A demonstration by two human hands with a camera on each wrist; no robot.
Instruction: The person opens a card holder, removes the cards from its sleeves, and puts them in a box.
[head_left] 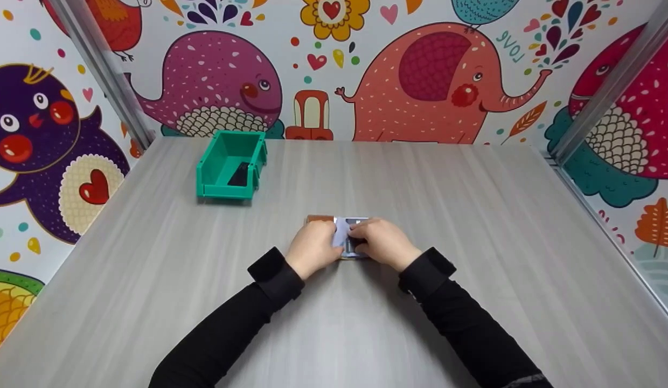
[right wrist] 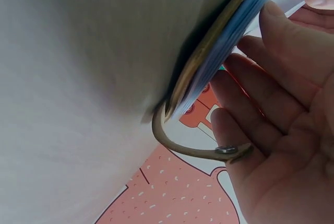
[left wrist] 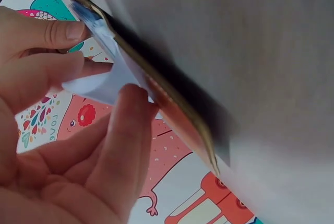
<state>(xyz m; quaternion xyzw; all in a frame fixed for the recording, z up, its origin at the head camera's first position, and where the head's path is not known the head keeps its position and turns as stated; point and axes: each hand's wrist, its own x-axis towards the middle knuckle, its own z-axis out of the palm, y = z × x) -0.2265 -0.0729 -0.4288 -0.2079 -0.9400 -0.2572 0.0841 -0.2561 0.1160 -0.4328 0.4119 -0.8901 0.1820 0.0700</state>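
Observation:
A brown-covered card holder (head_left: 320, 218) with clear bluish sleeves lies spread on the table between the two hands. My left hand (head_left: 314, 245) pinches a pale, whitish sheet (left wrist: 96, 85) at the holder's middle, between thumb and forefinger. On the other side, my right hand (head_left: 385, 240) holds the stack of sleeves (right wrist: 224, 46), thumb and fingertips at their edges. A strap (right wrist: 190, 151) with a metal snap curls out from the cover against the right hand's fingers. Whether the sheet is a loose card or a sleeve, I cannot tell.
A green open-front bin (head_left: 226, 191) with a dark object (head_left: 239, 175) inside stands at the back left of the grey wood-grain table (head_left: 474, 242). Printed cartoon panels and metal corner posts border the table at the back and sides.

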